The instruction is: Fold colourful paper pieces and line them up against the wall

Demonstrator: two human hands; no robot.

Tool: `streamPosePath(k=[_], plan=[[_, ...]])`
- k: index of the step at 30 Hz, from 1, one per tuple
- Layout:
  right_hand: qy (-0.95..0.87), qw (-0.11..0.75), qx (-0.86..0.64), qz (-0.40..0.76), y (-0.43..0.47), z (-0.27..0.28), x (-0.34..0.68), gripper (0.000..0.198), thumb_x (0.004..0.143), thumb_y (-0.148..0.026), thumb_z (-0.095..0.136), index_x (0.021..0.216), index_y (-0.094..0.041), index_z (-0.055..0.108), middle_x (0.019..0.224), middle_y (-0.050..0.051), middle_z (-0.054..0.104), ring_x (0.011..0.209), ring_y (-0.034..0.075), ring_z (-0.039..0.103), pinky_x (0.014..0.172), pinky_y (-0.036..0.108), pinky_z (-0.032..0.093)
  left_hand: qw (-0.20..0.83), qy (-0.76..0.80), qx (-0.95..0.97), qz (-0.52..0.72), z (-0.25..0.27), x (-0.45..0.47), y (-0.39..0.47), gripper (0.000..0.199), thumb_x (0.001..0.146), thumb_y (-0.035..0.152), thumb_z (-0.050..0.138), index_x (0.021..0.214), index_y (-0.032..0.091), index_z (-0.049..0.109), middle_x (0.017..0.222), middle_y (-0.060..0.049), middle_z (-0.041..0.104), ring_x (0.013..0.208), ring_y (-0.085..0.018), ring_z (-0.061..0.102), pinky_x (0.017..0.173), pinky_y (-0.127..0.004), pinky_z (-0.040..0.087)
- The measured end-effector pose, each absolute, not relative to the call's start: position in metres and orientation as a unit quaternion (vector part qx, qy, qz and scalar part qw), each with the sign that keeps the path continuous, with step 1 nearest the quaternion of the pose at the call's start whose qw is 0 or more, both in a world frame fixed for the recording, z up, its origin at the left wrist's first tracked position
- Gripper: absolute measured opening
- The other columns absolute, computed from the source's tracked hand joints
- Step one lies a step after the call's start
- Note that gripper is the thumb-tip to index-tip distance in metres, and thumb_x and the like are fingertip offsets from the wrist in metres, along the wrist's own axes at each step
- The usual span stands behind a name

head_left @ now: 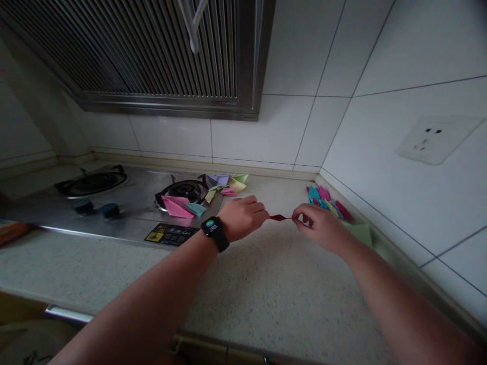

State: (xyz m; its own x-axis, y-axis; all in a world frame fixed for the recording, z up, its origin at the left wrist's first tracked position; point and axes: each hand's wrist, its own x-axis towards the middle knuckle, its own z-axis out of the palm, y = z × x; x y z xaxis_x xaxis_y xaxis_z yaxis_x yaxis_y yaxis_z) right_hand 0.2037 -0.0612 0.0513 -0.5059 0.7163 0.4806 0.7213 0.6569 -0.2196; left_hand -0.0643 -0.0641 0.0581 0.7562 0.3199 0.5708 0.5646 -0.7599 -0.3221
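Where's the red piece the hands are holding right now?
In the head view, the red piece is just right of centre, pinched at its ends between the left hand and right hand, over the speckled countertop.

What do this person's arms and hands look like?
The left hand and right hand are gloveless, with no sleeves in view. The left arm wears a black smartwatch with a rounded-square screen showing a green spot; the right arm shows nothing worn.

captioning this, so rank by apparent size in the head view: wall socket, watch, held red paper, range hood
1. Range hood, even cut off by the frame
2. Wall socket
3. Watch
4. Held red paper, a thin sliver
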Motion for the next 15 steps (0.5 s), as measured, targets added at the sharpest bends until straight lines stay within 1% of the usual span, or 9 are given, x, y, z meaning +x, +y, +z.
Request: streamPosePath(k=[2, 5, 10, 15], plan=[[-0.867, 0.293, -0.404, -0.003, -0.064, 0.054, 0.202, 0.006, 0.086, -0.018, 0.055, 0.090, -0.022, 0.059, 0.083, 0.002, 0.062, 0.072, 0.015, 0.057, 0.067, 0.028, 0.044, 0.217, -0.258, -0.906, -0.254, 0.057, -0.067, -0.061, 0.021, 0.095, 0.022, 0.045, 0.093, 0.019, 0.066, 0.085, -0.005, 0.065, 0.084, -0.018, 0.055, 0.071, -0.030, 0.044], [-0.879, 0.298, -0.373, -0.010, -0.068, 0.056, 0.199, 0.008, 0.089, -0.017, 0.052, 0.090, -0.021, 0.059, 0.085, 0.003, 0.063, 0.079, 0.016, 0.059, 0.073, 0.029, 0.045, 0.176, -0.280, -0.904, -0.272, 0.053, -0.071, -0.057, 0.019, 0.094, 0.021, 0.047, 0.097, 0.019, 0.066, 0.088, -0.004, 0.067, 0.086, -0.018, 0.057, 0.076, -0.030, 0.045], [-0.903, 0.266, -0.337, -0.025, -0.072, 0.057, 0.194, 0.013, 0.090, -0.014, 0.051, 0.092, -0.021, 0.061, 0.089, 0.004, 0.065, 0.087, 0.018, 0.059, 0.080, 0.032, 0.046, 0.132, -0.296, -0.899, -0.293, 0.047, -0.076, -0.049, 0.017, 0.093, 0.021, 0.049, 0.099, 0.019, 0.066, 0.092, -0.004, 0.068, 0.090, -0.017, 0.060, 0.084, -0.032, 0.046], [-0.916, 0.231, -0.327, -0.035, -0.078, 0.058, 0.187, 0.017, 0.091, -0.015, 0.050, 0.097, -0.021, 0.065, 0.095, 0.004, 0.068, 0.092, 0.018, 0.060, 0.085, 0.035, 0.046, 0.100, -0.324, -0.894, -0.293, 0.046, -0.080, -0.046, 0.018, 0.093, 0.020, 0.049, 0.101, 0.021, 0.065, 0.096, -0.003, 0.068, 0.093, -0.017, 0.061, 0.086, -0.032, 0.046]])
